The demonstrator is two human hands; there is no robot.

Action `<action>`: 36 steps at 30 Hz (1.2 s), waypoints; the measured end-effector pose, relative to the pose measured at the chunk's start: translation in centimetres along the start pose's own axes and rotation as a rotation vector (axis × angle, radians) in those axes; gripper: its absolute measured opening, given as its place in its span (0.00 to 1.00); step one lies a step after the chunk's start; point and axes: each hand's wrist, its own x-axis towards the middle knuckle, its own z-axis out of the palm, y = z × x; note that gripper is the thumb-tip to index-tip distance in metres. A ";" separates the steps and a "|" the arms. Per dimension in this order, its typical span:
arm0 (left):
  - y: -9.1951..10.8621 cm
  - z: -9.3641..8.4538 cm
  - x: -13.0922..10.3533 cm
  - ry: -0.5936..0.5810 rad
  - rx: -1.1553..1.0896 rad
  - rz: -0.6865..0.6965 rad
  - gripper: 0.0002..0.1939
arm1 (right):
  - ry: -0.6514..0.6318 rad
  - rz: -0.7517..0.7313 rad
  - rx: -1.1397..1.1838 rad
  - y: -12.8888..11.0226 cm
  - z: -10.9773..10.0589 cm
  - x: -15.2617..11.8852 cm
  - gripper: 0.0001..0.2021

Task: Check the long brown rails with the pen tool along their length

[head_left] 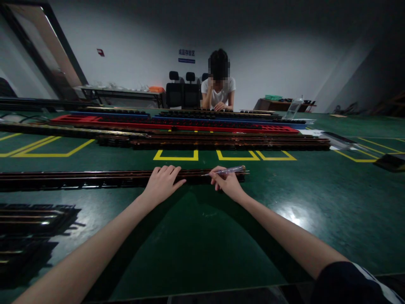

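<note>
A long black rail with copper-coloured strips (104,175) lies across the table in front of me. My left hand (163,182) rests on top of it, fingers laid over the strips and thumb spread to the right. Near the rail's right end, my right hand (225,182) is closed around a small screwdriver (232,170) with a clear handle. Its thin shaft points left, low over the strips; whether the tip touches them I cannot tell.
More black rails (230,141) lie in a long row farther back, with red trays (76,120) behind them. Other rail pieces (34,219) are at the near left. A person (218,90) sits across the table. A clear bottle (294,108) stands at the back right.
</note>
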 end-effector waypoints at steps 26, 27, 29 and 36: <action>0.1 0.0 0.0 0.012 -0.016 -0.008 0.24 | -0.004 -0.027 0.027 0.5 0.1 0.1 0.14; 0.1 0.0 0.0 0.012 -0.014 -0.008 0.24 | -0.005 -0.026 0.029 0.5 0.1 0.1 0.14; 0.1 0.0 0.0 0.009 -0.008 -0.006 0.24 | -0.007 -0.027 0.028 0.6 0.0 0.2 0.14; 0.1 -0.2 0.0 -0.008 -0.006 -0.013 0.24 | -0.012 -0.020 0.017 0.6 -0.1 0.1 0.15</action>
